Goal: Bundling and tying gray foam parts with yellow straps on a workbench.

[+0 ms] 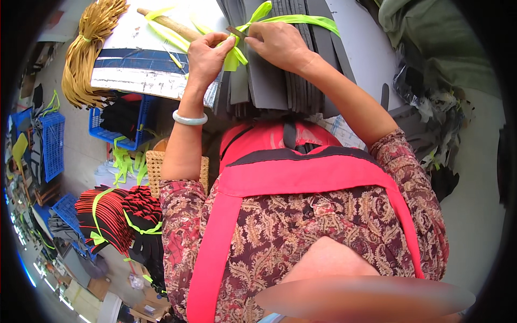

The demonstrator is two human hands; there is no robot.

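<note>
A bundle of dark grey foam-like sheets stands at the table's near edge, tied with a neon yellow-green ribbon that has a bow-like knot on top. At the knot's left side, my left hand pinches part of the ribbon between thumb and fingers. My right hand lies over the sheets, its fingers closed on a thin, flat metal blade. The blade reaches across the ribbon toward my left fingertips. Whether its edge touches the ribbon, I cannot tell.
Left of my hands, a wooden stick and loose ribbon lie on the white table. A bunch of tan strips hangs over its corner. Below are a blue crate, a woven chair back and tied red-black bundles.
</note>
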